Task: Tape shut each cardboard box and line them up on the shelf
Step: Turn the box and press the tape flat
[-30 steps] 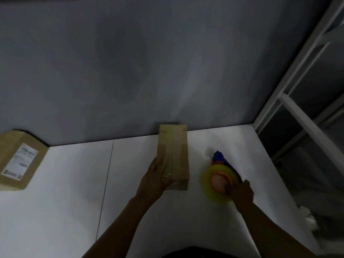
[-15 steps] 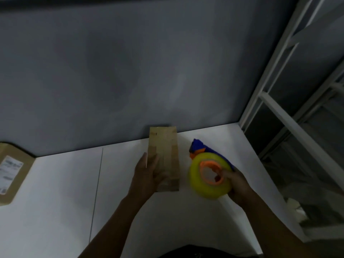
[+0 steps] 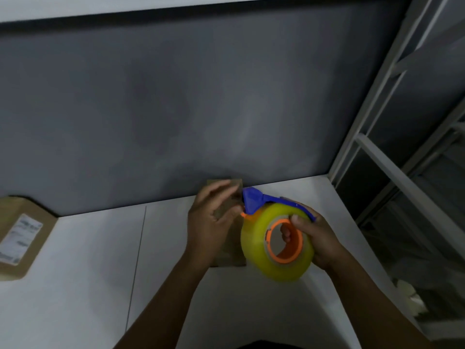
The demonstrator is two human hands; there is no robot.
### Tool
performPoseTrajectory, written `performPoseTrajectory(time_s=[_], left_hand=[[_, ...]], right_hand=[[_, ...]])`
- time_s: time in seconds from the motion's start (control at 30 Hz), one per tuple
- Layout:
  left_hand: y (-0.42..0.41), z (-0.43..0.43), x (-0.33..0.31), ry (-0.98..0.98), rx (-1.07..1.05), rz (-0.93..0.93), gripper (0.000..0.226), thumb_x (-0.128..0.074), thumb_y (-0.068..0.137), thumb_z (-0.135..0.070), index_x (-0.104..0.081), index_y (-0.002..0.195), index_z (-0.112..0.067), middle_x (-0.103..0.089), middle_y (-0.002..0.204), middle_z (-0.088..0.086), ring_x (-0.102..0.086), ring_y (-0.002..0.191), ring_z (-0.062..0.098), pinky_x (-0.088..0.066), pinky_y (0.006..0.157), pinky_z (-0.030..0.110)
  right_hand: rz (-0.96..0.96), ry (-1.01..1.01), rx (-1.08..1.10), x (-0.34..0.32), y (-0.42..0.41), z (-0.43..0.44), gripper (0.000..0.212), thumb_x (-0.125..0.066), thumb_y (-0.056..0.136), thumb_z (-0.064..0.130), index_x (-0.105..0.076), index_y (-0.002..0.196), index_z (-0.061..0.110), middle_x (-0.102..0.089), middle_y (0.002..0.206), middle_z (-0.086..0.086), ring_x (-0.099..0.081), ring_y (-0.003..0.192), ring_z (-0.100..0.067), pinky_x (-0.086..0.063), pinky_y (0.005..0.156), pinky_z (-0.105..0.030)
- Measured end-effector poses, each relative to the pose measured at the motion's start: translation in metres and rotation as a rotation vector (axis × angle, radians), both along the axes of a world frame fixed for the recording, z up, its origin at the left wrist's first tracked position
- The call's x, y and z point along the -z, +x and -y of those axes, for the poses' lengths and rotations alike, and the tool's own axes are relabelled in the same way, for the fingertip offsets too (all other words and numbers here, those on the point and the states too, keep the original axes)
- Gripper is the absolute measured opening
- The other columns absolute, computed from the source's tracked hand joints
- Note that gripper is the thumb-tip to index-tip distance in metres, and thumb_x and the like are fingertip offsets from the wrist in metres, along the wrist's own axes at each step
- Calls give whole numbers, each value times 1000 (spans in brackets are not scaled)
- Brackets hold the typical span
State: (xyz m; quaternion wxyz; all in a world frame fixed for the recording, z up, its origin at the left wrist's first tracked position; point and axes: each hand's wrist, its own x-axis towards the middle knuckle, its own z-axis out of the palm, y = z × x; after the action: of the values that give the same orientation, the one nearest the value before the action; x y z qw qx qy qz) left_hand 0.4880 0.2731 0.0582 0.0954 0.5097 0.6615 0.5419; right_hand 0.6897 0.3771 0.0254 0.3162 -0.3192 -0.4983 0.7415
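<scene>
The box point(image 3: 230, 255) lies on the desk point(image 3: 88, 273) near the wall, partly under the left hand point(image 3: 211, 220). The right hand point(image 3: 319, 238) grips the tape point(image 3: 256, 245), fingers curled through its core, with the blue cutter point(image 3: 253, 200) pointing at the box. The left fingers point(image 3: 219, 188) curl just beside the cutter; I cannot tell whether they pinch the tape end. Best to draw the end out taut, anchor it past the box's edge, then run straight along the seam while steadying the box.
</scene>
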Motion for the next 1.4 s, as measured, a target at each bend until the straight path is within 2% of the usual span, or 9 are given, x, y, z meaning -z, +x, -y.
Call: performPoseTrajectory(time_s=[0.17, 0.3, 0.47, 0.67, 0.77, 0.9, 1.07, 1.23, 1.4], left_hand=[[0, 9, -10, 29, -21, -2, 32, -68, 71, -26, -68, 100, -39, -65, 103, -24, -61, 99, -1, -50, 87, 23], [5, 16, -10, 98, -147, -178, 31, -70, 76, -24, -72, 105, -16, -63, 105, -18, -58, 97, -4, -43, 86, 6], [8, 23, -8, 187, -182, -254, 22, -73, 79, -10, -73, 100, -15, -69, 108, -6, -63, 100, 5, -49, 89, 20], [-14, 28, -8, -143, -9, -50, 25, -65, 65, -42, -61, 70, -17, -60, 84, -10, -57, 80, 3, -45, 68, 16], [-23, 33, -10, -355, 169, 168, 12, -71, 74, -21, -62, 80, -18, -66, 77, -3, -62, 71, 4, -45, 64, 17], [-34, 41, -9, -413, 229, 341, 18, -65, 81, 4, -67, 92, -9, -73, 89, 4, -68, 85, 15, -54, 73, 22], [-31, 38, -17, -325, 135, 1098, 17, -50, 91, -8, -62, 93, 3, -69, 98, 23, -69, 91, 29, -58, 73, 34], [-29, 34, -22, -416, 61, 1148, 9, -54, 89, 2, -60, 94, -1, -70, 90, 17, -71, 77, 19, -56, 62, 25], [-29, 32, -18, -422, -53, 1087, 25, -59, 83, 9, -51, 96, -11, -70, 75, 13, -70, 74, 23, -56, 66, 32]], right_hand=[[16, 61, -49, -9, -1, -1, 87, -88, 43, 53, -61, 118, 20, -70, 109, -10, -68, 98, -26, -56, 75, -30], [-11, 42, -71, -12, -4, 0, 88, -88, 44, 52, -60, 119, 18, -69, 109, -11, -67, 99, -28, -56, 75, -31], [-34, 13, -78, -13, -9, 3, 90, -89, 44, 49, -59, 122, 15, -68, 111, -15, -67, 99, -29, -56, 76, -32], [36, 125, -61, -23, -4, 2, 77, -88, 45, 50, -65, 114, 25, -69, 111, -7, -67, 98, -27, -56, 74, -31], [103, 258, -99, -34, -4, 1, 66, -84, 51, 41, -66, 113, 27, -69, 110, -2, -68, 96, -24, -57, 73, -29], [131, 362, -146, -42, -7, 2, 60, -79, 56, 33, -64, 114, 24, -70, 109, 4, -67, 98, -18, -55, 74, -22], [133, 373, -140, -45, -10, 3, 61, -77, 57, 36, -63, 115, 25, -69, 109, 5, -67, 97, -19, -55, 72, -22], [153, 387, -164, -48, -14, 5, 79, -83, 48, 58, -62, 117, 27, -68, 112, 8, -67, 100, -17, -54, 75, -21], [229, 453, -325, -55, -12, 7, 88, -80, 51, 62, -49, 129, 36, -62, 119, 20, -61, 108, -6, -52, 80, -18]])
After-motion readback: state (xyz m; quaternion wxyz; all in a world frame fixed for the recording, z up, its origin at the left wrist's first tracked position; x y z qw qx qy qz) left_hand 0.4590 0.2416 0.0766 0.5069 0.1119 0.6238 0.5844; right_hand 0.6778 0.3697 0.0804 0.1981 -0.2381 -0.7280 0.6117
